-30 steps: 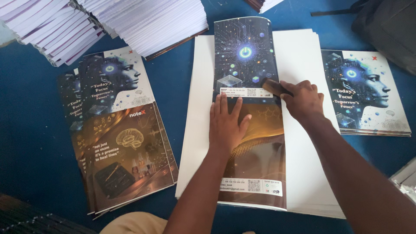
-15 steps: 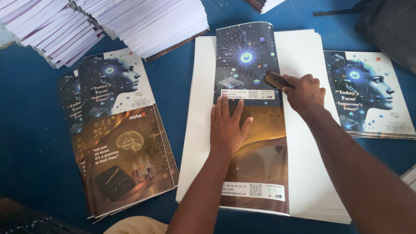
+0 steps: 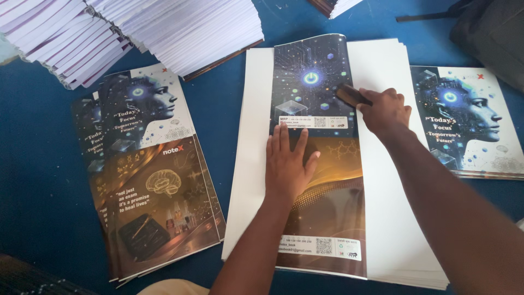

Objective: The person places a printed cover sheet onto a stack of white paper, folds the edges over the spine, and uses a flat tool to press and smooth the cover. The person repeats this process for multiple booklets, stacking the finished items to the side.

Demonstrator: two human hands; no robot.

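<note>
- The left hand [image 3: 288,164] is lying open, palm flat, on the folded printed cover sheet [image 3: 319,158], seemingly pinning it so it cannot slide.
- The right hand [image 3: 386,109] is gripping a small dark block [image 3: 352,95], pressing it against the sheet's right edge, apparently to flatten the fold.
- The sheet is sitting on a white paper stack [image 3: 393,180] on the blue tabletop [image 3: 33,164]; a pale label strip is crossing its middle.
- Stacks of printed covers [image 3: 153,169] are lying to the left, and one more cover [image 3: 469,123] to the right.
</note>
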